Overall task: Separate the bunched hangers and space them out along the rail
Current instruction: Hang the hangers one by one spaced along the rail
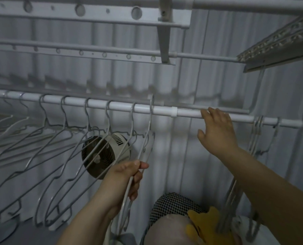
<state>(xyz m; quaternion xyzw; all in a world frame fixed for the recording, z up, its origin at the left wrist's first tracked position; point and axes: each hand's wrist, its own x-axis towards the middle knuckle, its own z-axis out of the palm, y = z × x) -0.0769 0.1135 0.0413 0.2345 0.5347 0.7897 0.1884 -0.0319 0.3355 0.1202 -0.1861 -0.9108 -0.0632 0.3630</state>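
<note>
A white rail (164, 110) runs across the view at mid height. Several grey wire hangers (65, 131) hang spaced apart along its left half. My left hand (127, 175) grips the lower wire of one hanger (149, 121) whose hook sits over the rail just right of the spaced row. My right hand (217, 129) is raised with fingers spread, its fingertips at the rail to the right of the white joint collar (174, 111). A tight bunch of hangers (257, 128) hangs near the rail's right end, right of my right hand.
A round fan (105, 154) stands behind the hangers below the rail. More white rails and a perforated bar (80, 15) cross overhead. A folded rack (278, 43) juts out at the upper right. A checked cloth and a yellow item (205, 225) lie below.
</note>
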